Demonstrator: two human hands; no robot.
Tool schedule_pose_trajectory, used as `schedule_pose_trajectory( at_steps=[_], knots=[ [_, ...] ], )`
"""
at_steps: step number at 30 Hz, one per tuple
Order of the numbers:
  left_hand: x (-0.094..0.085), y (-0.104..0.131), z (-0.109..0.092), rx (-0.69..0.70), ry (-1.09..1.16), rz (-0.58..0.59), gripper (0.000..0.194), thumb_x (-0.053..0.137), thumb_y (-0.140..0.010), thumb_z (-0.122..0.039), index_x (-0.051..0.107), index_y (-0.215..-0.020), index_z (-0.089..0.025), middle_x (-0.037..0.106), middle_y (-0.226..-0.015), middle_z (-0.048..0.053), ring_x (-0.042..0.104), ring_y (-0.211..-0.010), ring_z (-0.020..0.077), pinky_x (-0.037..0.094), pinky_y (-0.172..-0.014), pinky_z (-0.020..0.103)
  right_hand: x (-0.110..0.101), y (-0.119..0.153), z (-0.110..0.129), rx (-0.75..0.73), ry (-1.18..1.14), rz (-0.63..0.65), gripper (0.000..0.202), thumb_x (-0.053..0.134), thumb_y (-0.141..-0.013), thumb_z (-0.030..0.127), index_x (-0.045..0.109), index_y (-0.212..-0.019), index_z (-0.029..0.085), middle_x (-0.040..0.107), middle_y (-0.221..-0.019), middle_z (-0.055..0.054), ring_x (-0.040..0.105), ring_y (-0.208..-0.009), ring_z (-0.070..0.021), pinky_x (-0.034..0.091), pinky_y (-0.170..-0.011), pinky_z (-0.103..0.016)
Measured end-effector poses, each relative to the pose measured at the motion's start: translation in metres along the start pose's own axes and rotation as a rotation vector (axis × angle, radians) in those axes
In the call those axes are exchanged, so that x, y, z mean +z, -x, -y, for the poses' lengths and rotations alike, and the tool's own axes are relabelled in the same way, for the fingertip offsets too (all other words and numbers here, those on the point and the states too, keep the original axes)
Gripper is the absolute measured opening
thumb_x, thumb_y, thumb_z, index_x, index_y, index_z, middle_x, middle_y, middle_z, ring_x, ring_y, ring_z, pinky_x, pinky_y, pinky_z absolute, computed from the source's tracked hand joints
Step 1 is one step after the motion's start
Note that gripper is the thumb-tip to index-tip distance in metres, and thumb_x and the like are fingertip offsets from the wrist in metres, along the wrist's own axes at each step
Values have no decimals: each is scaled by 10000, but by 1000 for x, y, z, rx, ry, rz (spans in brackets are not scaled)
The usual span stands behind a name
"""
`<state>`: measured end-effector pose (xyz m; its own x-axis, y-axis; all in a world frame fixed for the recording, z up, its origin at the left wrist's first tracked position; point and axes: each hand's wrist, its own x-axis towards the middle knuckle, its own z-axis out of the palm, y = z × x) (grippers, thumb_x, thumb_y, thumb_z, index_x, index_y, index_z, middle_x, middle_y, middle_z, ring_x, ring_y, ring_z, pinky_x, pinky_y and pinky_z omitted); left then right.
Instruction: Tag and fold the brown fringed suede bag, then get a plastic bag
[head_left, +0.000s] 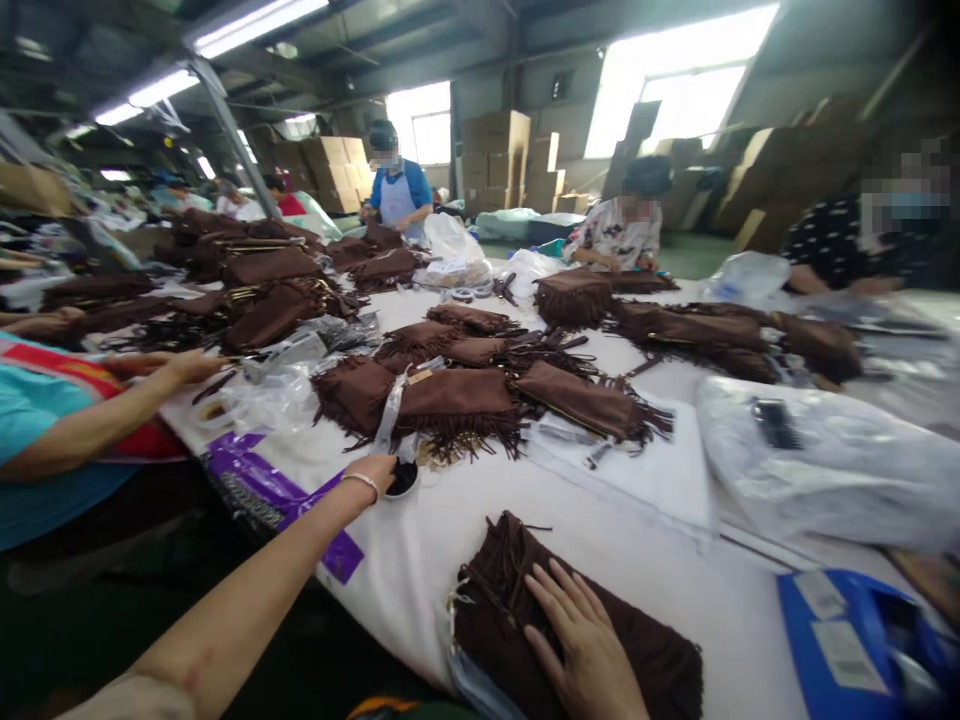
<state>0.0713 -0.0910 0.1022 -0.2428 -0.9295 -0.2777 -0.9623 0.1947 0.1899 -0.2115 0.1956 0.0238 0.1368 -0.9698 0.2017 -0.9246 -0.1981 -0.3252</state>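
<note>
My left hand [373, 474] reaches out to a small round white tub [406, 488] with dark contents. Its fingers curl down at the tub's edge, and whatever they pinch is hidden. Just beyond it a clear plastic strip [390, 415] lies against a brown fringed bag [459, 400]. Close to me, another dark brown fringed bag [637, 620] lies flat on the white-covered table [405, 580]. My right hand [581, 640] rests on this nearer bag with its fingers stretched out. Some clear plastic [463, 660] shows along the bag's left side.
Many brown fringed bags lie across the table, with a heap [270, 270] at the back left. At right are a large clear plastic bag [832, 460] and a blue box [832, 640]. Purple tape [255, 485] runs along the left edge, near a co-worker's arm [112, 410]. Other people work across the table.
</note>
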Motion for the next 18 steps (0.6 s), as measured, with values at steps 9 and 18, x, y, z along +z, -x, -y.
schedule_pose_trajectory(
  at_steps=[9,18],
  knots=[
    [-1,-4,-143,701,175,-165,222,506,-879,-298,657,-1000,-190,672,-1005,60,602,-945,201,441,-869,282,-22,-9,11,132,-190,47,475,464,-903,432,421,-1363,319,432,-1417,44,331,-1352,-240,294,-1128,-470],
    [103,-59,-364,883,118,32,138,694,-766,-196,689,-896,-151,664,-1009,92,569,-1036,241,431,-930,350,52,-15,-21,-99,144,-526,367,543,-848,459,575,-1176,297,636,-1195,73,600,-1100,-208,487,-942,-335]
  ],
)
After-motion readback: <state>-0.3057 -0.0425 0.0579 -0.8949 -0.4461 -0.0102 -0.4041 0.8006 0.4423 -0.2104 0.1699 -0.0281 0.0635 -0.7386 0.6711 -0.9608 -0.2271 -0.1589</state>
